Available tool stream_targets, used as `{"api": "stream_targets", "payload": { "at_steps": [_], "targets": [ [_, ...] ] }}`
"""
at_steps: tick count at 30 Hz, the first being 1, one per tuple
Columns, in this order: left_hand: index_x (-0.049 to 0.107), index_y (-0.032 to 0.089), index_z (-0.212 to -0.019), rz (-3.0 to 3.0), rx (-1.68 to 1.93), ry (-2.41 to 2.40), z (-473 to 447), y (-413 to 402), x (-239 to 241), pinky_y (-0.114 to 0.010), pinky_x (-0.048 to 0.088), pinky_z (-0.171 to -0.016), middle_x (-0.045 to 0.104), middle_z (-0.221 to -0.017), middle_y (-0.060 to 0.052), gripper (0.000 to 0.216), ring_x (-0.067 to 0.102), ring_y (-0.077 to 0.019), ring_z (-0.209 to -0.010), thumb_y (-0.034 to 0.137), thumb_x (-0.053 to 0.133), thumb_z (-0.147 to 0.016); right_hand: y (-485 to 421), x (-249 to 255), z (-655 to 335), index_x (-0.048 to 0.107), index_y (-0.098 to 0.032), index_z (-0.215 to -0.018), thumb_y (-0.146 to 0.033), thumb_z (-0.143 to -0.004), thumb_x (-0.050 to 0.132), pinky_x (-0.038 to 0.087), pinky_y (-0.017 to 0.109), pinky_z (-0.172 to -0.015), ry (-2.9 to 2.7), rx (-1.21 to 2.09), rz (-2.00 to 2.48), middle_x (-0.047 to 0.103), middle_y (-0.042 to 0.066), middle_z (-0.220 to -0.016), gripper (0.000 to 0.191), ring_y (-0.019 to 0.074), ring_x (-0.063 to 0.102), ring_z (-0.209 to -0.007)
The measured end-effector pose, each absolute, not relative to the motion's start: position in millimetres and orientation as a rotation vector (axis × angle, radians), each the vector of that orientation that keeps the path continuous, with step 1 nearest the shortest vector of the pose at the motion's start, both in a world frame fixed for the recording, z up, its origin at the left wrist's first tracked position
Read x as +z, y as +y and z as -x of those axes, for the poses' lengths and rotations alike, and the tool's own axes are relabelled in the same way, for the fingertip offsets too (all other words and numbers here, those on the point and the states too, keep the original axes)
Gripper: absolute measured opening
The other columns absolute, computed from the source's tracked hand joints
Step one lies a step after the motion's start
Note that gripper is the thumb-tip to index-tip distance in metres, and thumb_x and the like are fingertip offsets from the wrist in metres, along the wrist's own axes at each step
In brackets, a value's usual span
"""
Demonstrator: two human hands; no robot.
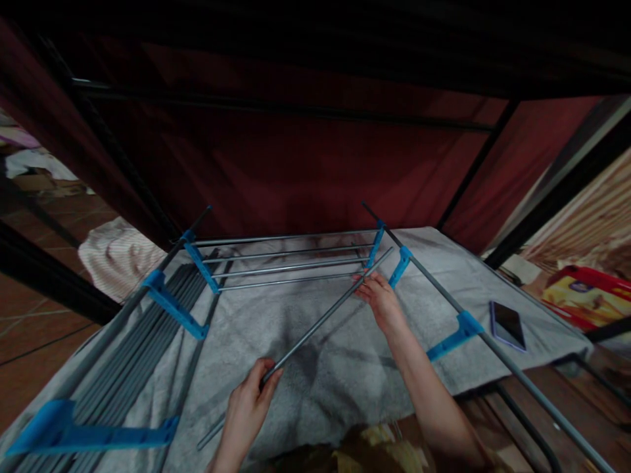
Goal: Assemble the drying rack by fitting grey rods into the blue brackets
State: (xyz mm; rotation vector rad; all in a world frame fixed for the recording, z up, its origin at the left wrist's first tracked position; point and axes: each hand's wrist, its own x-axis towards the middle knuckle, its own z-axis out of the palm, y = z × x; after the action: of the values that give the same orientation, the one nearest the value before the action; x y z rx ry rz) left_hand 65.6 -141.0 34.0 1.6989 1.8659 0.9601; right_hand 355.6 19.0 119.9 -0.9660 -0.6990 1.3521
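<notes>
Currently grasping a slanted rod (320,321) mid-frame, clasping its lower part with the left hand (249,402) and lightly holding it near the upper end with the right hand (380,299). Flanked on both sides by blue brackets (178,309), with bars (286,268) spanning the upper centre. Farther out, with tubes (138,348) bundled at frame left and a phone (510,326) at right, both on grey cloth (266,322).

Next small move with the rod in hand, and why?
Probably turn the held rod crosswise toward the second-farthest left bracket: left hand grips it slantwise, right hand touches its far part, and no rod spans from that bracket, while crossing rods join the farthest pair.
</notes>
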Motion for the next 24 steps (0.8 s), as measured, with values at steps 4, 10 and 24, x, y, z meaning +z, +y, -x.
{"api": "stream_targets", "payload": {
  "at_steps": [4,10,24],
  "targets": [
    [0.062,0.027,-0.096,-1.720,0.945,1.889,-60,-144,37,-0.032,0.057,-0.069,0.077,-0.091,-0.001,0.032,0.074,-0.0229,-0.075,0.056,0.050,-0.089,17,113,-357,0.063,-0.021,-0.097,-0.034,-0.065,0.080,0.056,0.031,-0.074,-0.683,1.340,0.986,0.075,0.002,-0.085,0.038,0.0173,0.070,-0.076],
    [0.064,0.027,-0.099,-1.825,0.879,1.931,-52,-143,35,-0.032,0.057,-0.076,0.077,-0.094,-0.003,0.028,0.074,-0.0230,-0.084,0.049,0.050,-0.090,4,82,-363,0.064,-0.020,-0.089,-0.030,-0.064,0.082,0.057,0.032,-0.076,-0.593,1.390,1.028,0.075,0.003,-0.083,0.032,0.0166,0.070,-0.076],
    [0.063,0.020,-0.104,-2.089,0.642,1.966,-59,-141,49,-0.033,0.051,-0.082,0.071,-0.099,-0.007,0.017,0.068,-0.0207,-0.091,0.019,0.049,-0.095,-17,25,-391,0.066,-0.018,-0.078,-0.021,-0.066,0.080,0.062,0.033,-0.080,-0.475,1.454,1.127,0.074,0.000,-0.076,0.018,0.0142,0.071,-0.071]
  ]
}}
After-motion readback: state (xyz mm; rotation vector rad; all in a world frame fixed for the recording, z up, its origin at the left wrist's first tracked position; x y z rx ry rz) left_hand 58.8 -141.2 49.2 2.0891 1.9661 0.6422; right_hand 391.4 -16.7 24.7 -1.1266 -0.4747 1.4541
